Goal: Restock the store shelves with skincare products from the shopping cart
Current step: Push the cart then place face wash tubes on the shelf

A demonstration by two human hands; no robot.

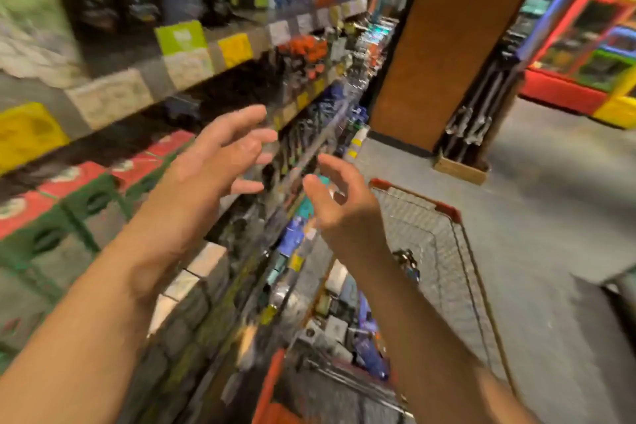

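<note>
Both hands hang empty, fingers spread: your left hand point(220, 155) nearer the shelves point(192, 55), your right hand point(339, 206) nearer the shopping cart point(447, 213), whose skincare products point(370, 351) lie below and behind your right wrist.

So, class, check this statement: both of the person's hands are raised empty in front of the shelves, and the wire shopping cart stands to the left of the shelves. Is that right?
Not quite. The head view shows the shopping cart to the right of the shelves, not the left. The rest holds: the left hand and right hand are raised in front of the shelves with fingers spread, holding nothing.
</note>
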